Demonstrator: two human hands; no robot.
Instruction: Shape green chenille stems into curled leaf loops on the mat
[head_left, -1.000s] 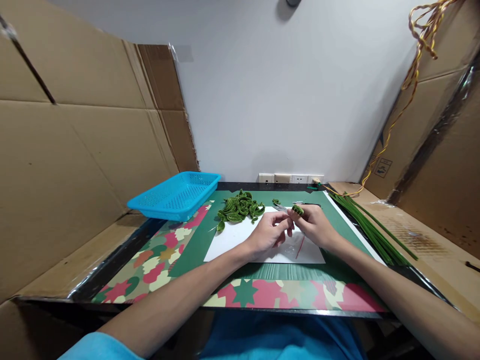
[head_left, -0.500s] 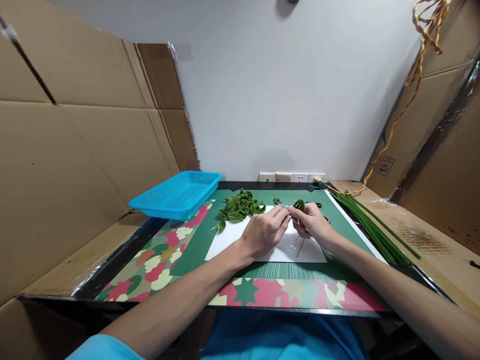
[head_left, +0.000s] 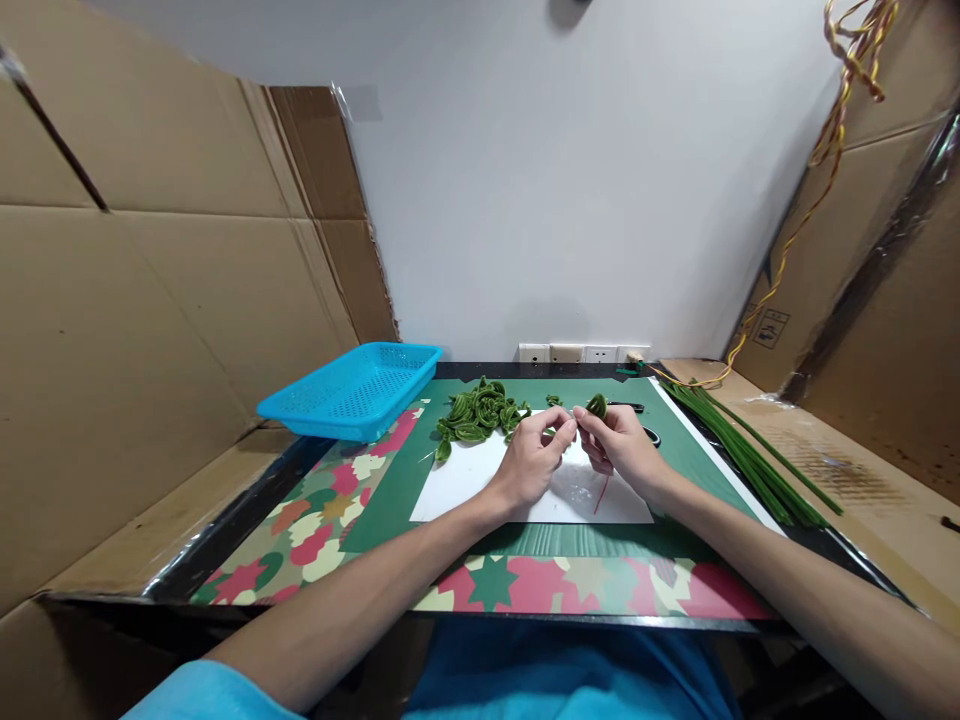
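Above the white paper [head_left: 457, 480], my right hand [head_left: 619, 445] pinches a looped leaf of fuzzy green pipe cleaner [head_left: 597, 405], whose loops stick up above the fingers. My left hand [head_left: 532, 455] is closed close beside it, thumb and forefinger at the leaf's thin pale end; the exact grip is too small to make out. A pile of similar green pipe-cleaner leaves [head_left: 480, 410] lies behind my left hand. One small green piece [head_left: 553, 400] rests beyond the fingertips. Partly hidden behind my right hand are black-handled scissors [head_left: 651, 436].
A blue perforated basket [head_left: 352, 390] stands at the back left. Straight green pipe cleaners [head_left: 742, 455] lie in a bundle on the right. A thin red strip [head_left: 601, 495] is on the paper. Cardboard walls [head_left: 172, 300] flank the table, and a yellow twisted cord [head_left: 787, 250] hangs at right.
My left hand has turned and drawn slightly left, so its thumb and forefinger now show. My right hand still holds the leaf in nearly the same place.
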